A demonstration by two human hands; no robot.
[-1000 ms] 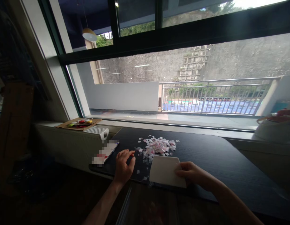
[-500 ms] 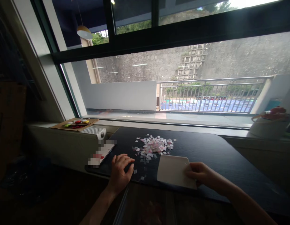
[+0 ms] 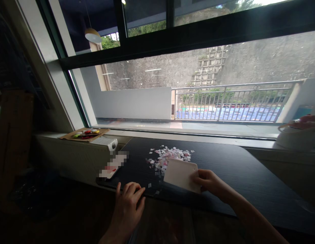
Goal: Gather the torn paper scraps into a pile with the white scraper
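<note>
In my right hand (image 3: 208, 181) is a thin white flat board (image 3: 181, 174), gripped by its right edge between thumb and fingers. Its far edge overlaps the near side of a heap of small white and pinkish square pieces (image 3: 170, 154) on the black table (image 3: 223, 169). My left hand (image 3: 130, 200) rests at the table's near edge, fingers spread and holding nothing. A few loose pieces (image 3: 150, 185) lie just right of its fingertips.
A flat pale item, partly pixelated (image 3: 114, 167), lies at the table's left edge. Beyond it, a brown board with colourful objects (image 3: 86, 133) sits on the sill by a white ridged unit (image 3: 106, 143). A window runs behind the table. A white bag (image 3: 294, 135) stands at the right.
My right hand has moved the white board left and away from me, onto the near side of the heap. My left hand has drawn back toward the table's near edge.
</note>
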